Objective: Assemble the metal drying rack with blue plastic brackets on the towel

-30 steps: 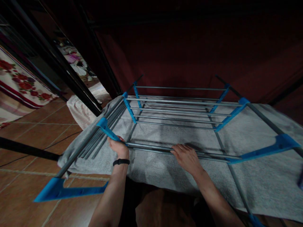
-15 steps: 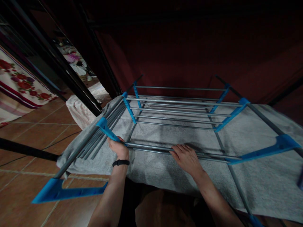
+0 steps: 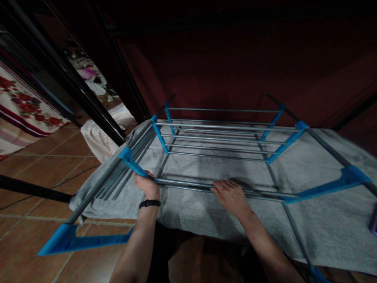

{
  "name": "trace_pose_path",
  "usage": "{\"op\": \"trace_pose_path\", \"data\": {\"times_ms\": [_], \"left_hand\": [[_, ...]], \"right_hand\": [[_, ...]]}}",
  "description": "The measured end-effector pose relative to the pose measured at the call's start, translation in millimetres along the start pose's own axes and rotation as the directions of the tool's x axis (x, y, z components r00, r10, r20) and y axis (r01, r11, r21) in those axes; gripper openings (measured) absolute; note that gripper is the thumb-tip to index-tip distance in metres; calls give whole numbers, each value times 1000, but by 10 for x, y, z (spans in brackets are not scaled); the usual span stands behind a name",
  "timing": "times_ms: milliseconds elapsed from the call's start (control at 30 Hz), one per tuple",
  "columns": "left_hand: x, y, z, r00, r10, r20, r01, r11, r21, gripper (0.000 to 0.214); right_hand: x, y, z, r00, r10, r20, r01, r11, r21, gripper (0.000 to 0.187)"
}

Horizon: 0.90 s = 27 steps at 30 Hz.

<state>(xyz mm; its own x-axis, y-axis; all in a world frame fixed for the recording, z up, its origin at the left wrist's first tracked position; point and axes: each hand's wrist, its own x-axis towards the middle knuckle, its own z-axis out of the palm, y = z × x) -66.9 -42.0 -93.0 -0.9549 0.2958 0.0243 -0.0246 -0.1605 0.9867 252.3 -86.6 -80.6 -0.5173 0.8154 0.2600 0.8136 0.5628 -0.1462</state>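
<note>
A partly assembled rack of grey metal tubes and blue plastic brackets lies on a grey cloth (image 3: pixel 188 208). My left hand (image 3: pixel 149 186), with a black band on the wrist, is closed around the lower end of a blue bracket (image 3: pixel 129 159), where a rod meets it. Further right, my right hand (image 3: pixel 229 193) wraps over the metal rod (image 3: pixel 185 183), its fingertips hidden behind. That rod runs to another blue bracket (image 3: pixel 330 188) on the right. Beyond my hands, several cross rods (image 3: pixel 218 137) span two pairs of brackets.
Several loose tubes (image 3: pixel 123 173) lie on the cloth at left. One blue bracket (image 3: pixel 85 241) juts out over the tiled floor (image 3: pixel 29 232). Dark metal posts (image 3: pixel 73 86) stand at left, near a striped cloth (image 3: pixel 98 139). A dark red surface (image 3: pixel 235 70) rises behind the rack.
The view has shifted very slightly. Both hands keep the same holds, and the rack stays as it was.
</note>
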Motion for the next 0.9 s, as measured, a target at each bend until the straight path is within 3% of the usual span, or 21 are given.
{"op": "trace_pose_path", "data": {"times_ms": [900], "left_hand": [[47, -44, 5, 1000, -28, 0, 28, 999, -27, 33]], "right_hand": [[10, -6, -11, 1000, 4, 1, -4, 1000, 13, 28]]}}
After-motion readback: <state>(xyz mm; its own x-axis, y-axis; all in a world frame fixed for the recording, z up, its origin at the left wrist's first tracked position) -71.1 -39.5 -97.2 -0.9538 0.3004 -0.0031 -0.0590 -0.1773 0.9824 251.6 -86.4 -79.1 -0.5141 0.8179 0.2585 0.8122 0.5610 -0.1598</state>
